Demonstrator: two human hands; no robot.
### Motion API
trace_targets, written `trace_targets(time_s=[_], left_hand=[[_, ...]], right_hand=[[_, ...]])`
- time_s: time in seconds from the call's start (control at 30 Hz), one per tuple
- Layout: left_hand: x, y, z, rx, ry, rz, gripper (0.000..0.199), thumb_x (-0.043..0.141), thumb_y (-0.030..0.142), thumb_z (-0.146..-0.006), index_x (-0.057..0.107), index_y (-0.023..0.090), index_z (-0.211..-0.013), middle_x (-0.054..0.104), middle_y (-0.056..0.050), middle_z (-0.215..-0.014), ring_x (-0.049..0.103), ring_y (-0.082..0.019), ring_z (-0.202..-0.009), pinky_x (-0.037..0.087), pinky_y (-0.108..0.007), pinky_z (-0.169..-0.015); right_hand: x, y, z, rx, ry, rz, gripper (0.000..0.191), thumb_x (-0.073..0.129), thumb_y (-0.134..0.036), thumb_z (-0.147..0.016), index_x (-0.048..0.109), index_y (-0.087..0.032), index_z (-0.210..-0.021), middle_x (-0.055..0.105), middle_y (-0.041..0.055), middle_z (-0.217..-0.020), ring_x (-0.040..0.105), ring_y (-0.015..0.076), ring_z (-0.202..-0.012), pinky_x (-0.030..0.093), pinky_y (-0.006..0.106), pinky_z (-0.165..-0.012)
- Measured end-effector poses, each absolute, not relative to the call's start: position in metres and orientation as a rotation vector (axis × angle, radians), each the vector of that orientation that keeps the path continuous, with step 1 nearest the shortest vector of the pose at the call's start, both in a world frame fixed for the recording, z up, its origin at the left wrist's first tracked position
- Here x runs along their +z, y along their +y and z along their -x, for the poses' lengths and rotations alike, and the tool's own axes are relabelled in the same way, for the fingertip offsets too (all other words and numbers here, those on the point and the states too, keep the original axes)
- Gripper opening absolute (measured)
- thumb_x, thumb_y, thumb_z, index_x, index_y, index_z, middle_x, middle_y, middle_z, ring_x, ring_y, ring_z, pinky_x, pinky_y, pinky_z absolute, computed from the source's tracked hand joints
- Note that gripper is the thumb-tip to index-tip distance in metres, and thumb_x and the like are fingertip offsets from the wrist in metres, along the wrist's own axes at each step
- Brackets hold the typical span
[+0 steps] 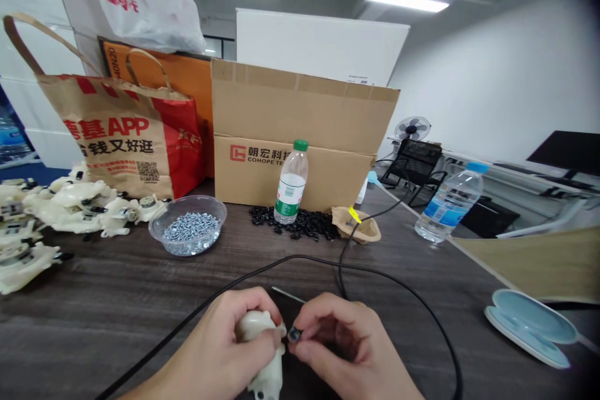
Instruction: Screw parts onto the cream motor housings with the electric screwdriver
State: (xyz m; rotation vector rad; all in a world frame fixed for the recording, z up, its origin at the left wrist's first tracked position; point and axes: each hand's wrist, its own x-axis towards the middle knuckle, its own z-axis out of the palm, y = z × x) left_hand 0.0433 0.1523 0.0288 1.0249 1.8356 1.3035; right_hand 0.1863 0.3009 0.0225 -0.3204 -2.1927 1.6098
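Note:
At the lower middle of the head view, my left hand (234,340) is closed around a cream-white plastic housing (268,375), whose upper part is partly covered by the fingers. Just to its right, my right hand (344,344) pinches a small black plastic part (294,334) between thumb and fingertips. That black part is close beside the housing's right edge; whether they touch I cannot tell. Behind the hands lies a thin metal shaft (287,294), its near end hidden by my right hand.
A black cable (300,257) loops around the hands. Further back are a clear bowl of screws (187,250), several white housings (70,206), a pile of black parts (314,225), a bottle (291,184) and a pulp tray (368,232). Right: another bottle (450,203), an open pale-blue case (529,328).

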Motion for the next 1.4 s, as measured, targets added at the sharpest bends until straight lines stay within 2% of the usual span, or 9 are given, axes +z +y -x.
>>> trace_targets(time_s=[0.2, 0.37, 0.6, 0.87, 1.03, 1.17, 1.27, 1.33, 1.4], left_hand=[[0.032, 0.154, -0.044, 1.28, 1.791, -1.044, 0.045, 0.05, 0.055, -0.089, 0.071, 0.015, -0.082, 0.049, 0.0, -0.068, 0.045, -0.016, -0.067, 0.034, -0.026, -0.06], [0.032, 0.152, -0.046, 1.277, 1.798, -1.021, 0.039, 0.054, 0.048, -0.084, 0.077, 0.017, -0.086, 0.057, -0.002, -0.07, 0.049, -0.018, -0.069, 0.035, -0.026, -0.06], [0.031, 0.154, -0.045, 1.294, 1.793, -0.983, 0.029, 0.061, 0.039, -0.077, 0.078, 0.016, -0.082, 0.06, -0.002, -0.071, 0.049, -0.016, -0.066, 0.037, -0.024, -0.06], [0.028, 0.153, -0.041, 1.295, 1.705, -0.957, 0.029, 0.064, 0.037, -0.074, 0.078, 0.015, -0.086, 0.059, -0.001, -0.07, 0.048, -0.015, -0.066, 0.036, -0.024, -0.06], [0.023, 0.155, -0.036, 1.349, 1.773, -0.903, 0.025, 0.068, 0.029, -0.073, 0.08, 0.016, -0.091, 0.066, -0.003, -0.083, 0.055, -0.017, -0.075, 0.042, -0.025, -0.066], [0.027, 0.153, -0.033, 1.466, 1.782, -0.919, 0.017, 0.068, 0.027, -0.076, 0.079, 0.017, -0.083, 0.071, -0.005, -0.095, 0.062, -0.021, -0.089, 0.047, -0.027, -0.08], [0.032, 0.15, -0.032, 1.506, 1.809, -0.88, 0.019, 0.066, 0.03, -0.079, 0.079, 0.018, -0.085, 0.073, -0.006, -0.102, 0.063, -0.024, -0.096, 0.048, -0.028, -0.083], [0.033, 0.15, -0.029, 1.509, 1.843, -0.854, 0.021, 0.066, 0.03, -0.078, 0.08, 0.018, -0.088, 0.072, -0.008, -0.109, 0.063, -0.025, -0.099, 0.048, -0.029, -0.085], [0.032, 0.153, -0.026, 1.513, 1.86, -0.859, 0.022, 0.066, 0.029, -0.076, 0.082, 0.018, -0.087, 0.072, -0.009, -0.109, 0.062, -0.027, -0.103, 0.047, -0.031, -0.088]], right_hand=[[0.024, 0.3, -0.182, 1.511, -2.224, 0.317, 0.009, 0.076, -0.021, -0.082, 0.075, -0.021, -0.091, 0.076, 0.0002, -0.078, 0.072, 0.0132, -0.072, 0.056, 0.016, -0.067], [0.024, 0.299, -0.18, 1.289, -2.283, 0.234, 0.005, 0.078, -0.016, -0.081, 0.079, -0.022, -0.081, 0.073, -0.0029, -0.068, 0.067, 0.0093, -0.061, 0.05, 0.012, -0.06], [0.026, 0.298, -0.181, 1.18, -2.324, 0.159, 0.011, 0.08, -0.011, -0.077, 0.076, -0.021, -0.079, 0.072, -0.0045, -0.067, 0.067, 0.0075, -0.061, 0.049, 0.009, -0.062], [0.02, 0.302, -0.183, 1.085, -2.388, 0.075, 0.009, 0.076, -0.015, -0.084, 0.07, -0.02, -0.079, 0.071, -0.0051, -0.069, 0.065, 0.0079, -0.061, 0.048, 0.012, -0.06], [0.048, 0.3, -0.18, 0.78, -2.335, -0.08, 0.007, 0.07, -0.015, -0.089, 0.066, -0.02, -0.086, 0.066, -0.0028, -0.075, 0.062, 0.0096, -0.064, 0.048, 0.016, -0.059], [0.097, 0.284, -0.132, 0.669, -2.332, -0.199, 0.02, 0.057, -0.019, -0.1, 0.062, -0.018, -0.081, 0.062, -0.0014, -0.075, 0.058, 0.0103, -0.067, 0.045, 0.02, -0.063], [0.125, 0.269, -0.061, 0.546, -2.551, -0.218, 0.028, 0.047, -0.02, -0.106, 0.061, -0.016, -0.083, 0.066, 0.0011, -0.082, 0.059, 0.0122, -0.074, 0.044, 0.024, -0.068], [0.131, 0.264, -0.009, 0.496, -2.716, -0.325, 0.025, 0.052, -0.019, -0.105, 0.066, -0.016, -0.085, 0.069, 0.0011, -0.087, 0.061, 0.0116, -0.077, 0.045, 0.023, -0.071], [0.127, 0.262, 0.039, 0.418, -2.909, -0.432, 0.009, 0.066, -0.016, -0.098, 0.07, -0.015, -0.09, 0.07, 0.0008, -0.088, 0.063, 0.0131, -0.079, 0.05, 0.026, -0.076]])
